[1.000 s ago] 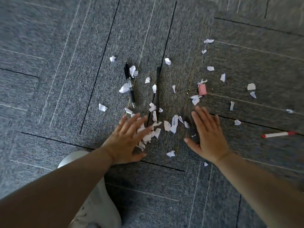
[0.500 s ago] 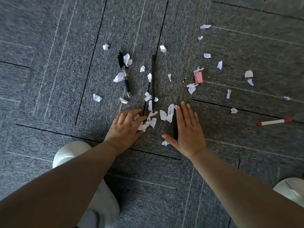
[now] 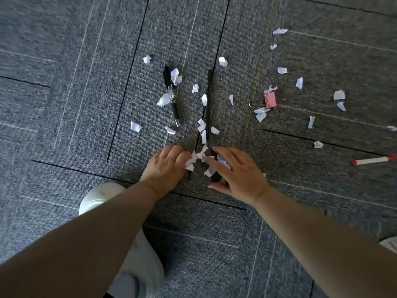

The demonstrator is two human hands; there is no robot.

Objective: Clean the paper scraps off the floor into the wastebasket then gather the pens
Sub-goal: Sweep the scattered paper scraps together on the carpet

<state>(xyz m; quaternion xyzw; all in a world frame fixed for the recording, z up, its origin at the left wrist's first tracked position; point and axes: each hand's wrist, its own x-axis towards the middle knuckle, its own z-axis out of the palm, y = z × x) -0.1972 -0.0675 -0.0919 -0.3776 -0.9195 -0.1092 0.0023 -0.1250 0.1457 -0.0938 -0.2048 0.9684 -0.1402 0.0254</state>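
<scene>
White paper scraps lie scattered over the grey carpet. My left hand (image 3: 166,168) and my right hand (image 3: 236,172) press toward each other on the floor, bunching a small pile of scraps (image 3: 198,158) between the fingertips. A black click pen (image 3: 171,95) lies beyond my left hand. A thin black pen (image 3: 208,100) runs from the far side down to the pile, its near end hidden under the scraps and my right hand. A white pen with a red cap (image 3: 373,160) lies at the right edge. No wastebasket is in view.
A pink binder clip (image 3: 270,100) sits among scraps to the right of the pens. My white shoe (image 3: 103,195) stands just left of my left forearm; another shoe tip (image 3: 390,244) shows at the right edge. Loose scraps (image 3: 339,95) spread far right.
Both hands slid inward along the carpet from flat and apart to almost touching, sweeping the nearby scraps into one bunch. The fingers have curled around it.
</scene>
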